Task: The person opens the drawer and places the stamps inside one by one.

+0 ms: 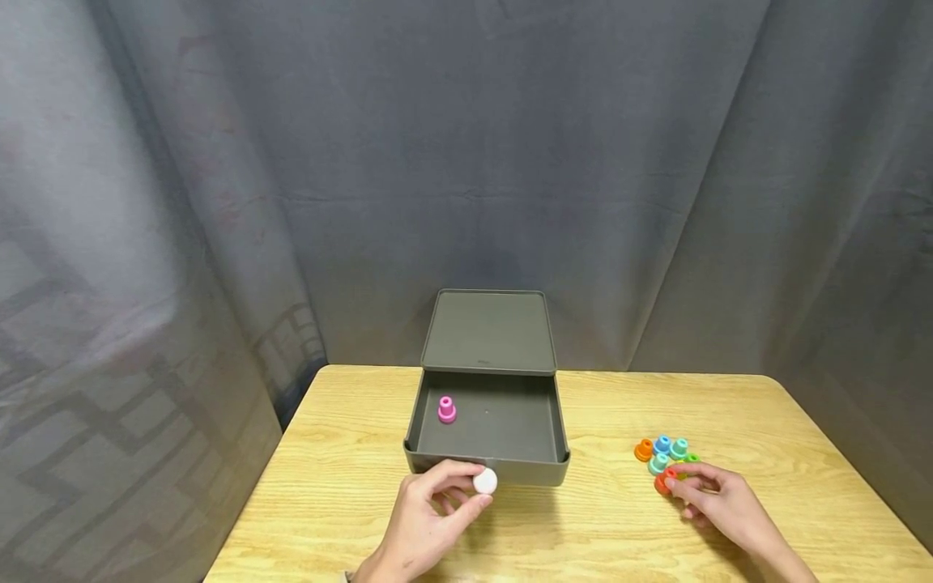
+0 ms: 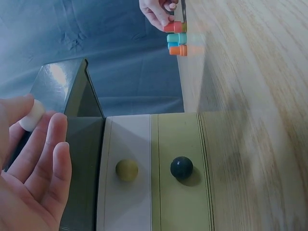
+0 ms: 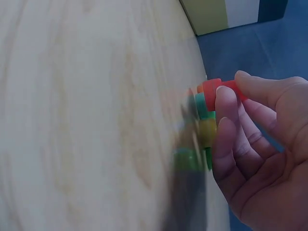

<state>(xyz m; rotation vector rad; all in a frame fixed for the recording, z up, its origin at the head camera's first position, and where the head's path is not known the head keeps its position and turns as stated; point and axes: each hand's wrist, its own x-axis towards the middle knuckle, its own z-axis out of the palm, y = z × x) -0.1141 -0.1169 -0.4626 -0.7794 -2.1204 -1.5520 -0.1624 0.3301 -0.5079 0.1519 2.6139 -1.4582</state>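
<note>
In the head view, my left hand [image 1: 426, 522] pinches the white round knob [image 1: 484, 482] on the front of a dark grey drawer [image 1: 550, 474], which is pulled out of a small cabinet [image 1: 488, 332]. A pink stepped peg [image 1: 447, 410] stands upright inside the drawer, toward its left side. Over to the right, my right hand [image 1: 722, 502] holds a red stepped peg [image 3: 211, 94] between thumb and fingers. The peg is at the near edge of a cluster of pegs, partly covered by the fingertips; whether it touches the table I cannot tell.
Beside the red peg stand an orange peg [image 1: 644, 450], a blue peg [image 1: 662, 444], two teal pegs [image 1: 679, 448] and a green peg [image 1: 692, 459]. Below the open drawer are a closed drawer with a yellow knob [image 2: 127, 170] and another with a dark knob [image 2: 182, 168].
</note>
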